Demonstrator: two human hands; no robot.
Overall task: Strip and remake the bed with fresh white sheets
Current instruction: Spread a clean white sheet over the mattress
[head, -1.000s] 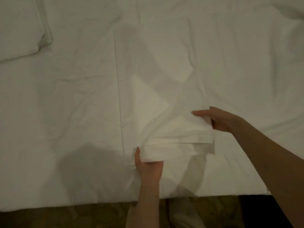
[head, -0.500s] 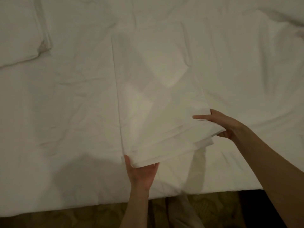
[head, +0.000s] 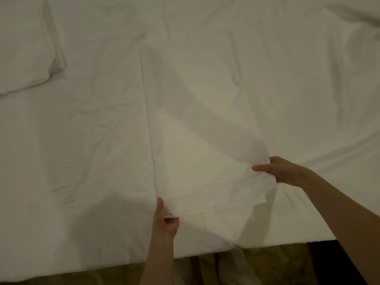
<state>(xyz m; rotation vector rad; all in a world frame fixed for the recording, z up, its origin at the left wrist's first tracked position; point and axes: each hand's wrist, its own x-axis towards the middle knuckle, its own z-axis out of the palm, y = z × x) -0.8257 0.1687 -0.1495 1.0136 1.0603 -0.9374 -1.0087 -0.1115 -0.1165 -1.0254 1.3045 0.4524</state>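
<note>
A folded sheet (head: 197, 140) lies flat on the bed (head: 82, 140), in the middle of the view. The left hand (head: 167, 218) comes up from 6 o'clock, arm straight, and pinches the sheet's near left corner with thumb on top. The right hand (head: 281, 171) reaches in from 4 o'clock and grips the near right corner, fingers curled round the bunched cloth. A pillow (head: 24, 48) sits at 10 o'clock.

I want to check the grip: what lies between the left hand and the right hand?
In the head view, only the near edge of the folded white sheet spans from the left hand to the right hand; each grips one corner.
</note>
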